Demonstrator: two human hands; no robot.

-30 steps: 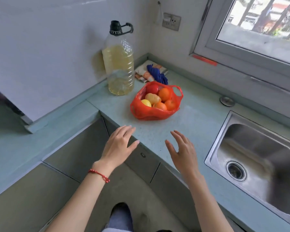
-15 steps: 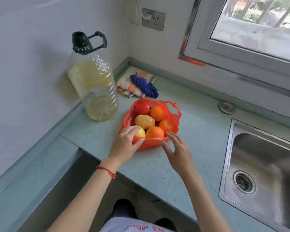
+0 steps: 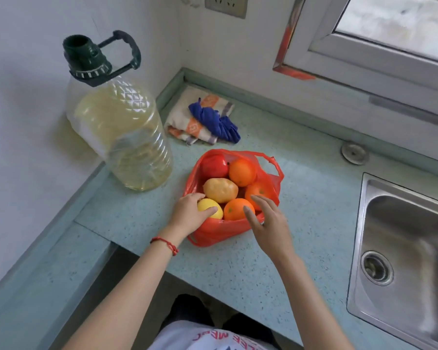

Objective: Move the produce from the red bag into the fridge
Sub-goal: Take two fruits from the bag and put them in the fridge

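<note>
Pale green speckled countertop (image 3: 301,223), frame centre: thin red plastic bag (image 3: 220,231) holds all six produce items. Left hand (image 3: 187,215) grasps the yellow lemon (image 3: 210,210); right hand (image 3: 268,223), fingers relaxed, touches the nearest orange (image 3: 235,210). Nothing transferred yet; no fridge visible.

Both bare forearms reach forward from the lower edge of the view and converge over the red bag (image 3: 223,231), the left wrist ringed by a thin red string bracelet (image 3: 165,244). The left hand (image 3: 190,215) curls down over the yellow fruit (image 3: 211,209) at the bag's near corner, thumb pressed along its front and fingers arched over its top. The right hand (image 3: 268,223) hovers just beside it with fingers spread and only loosely bent, thumb tip against the nearest orange (image 3: 234,209) and the index finger extended past it, gripping nothing.
</note>
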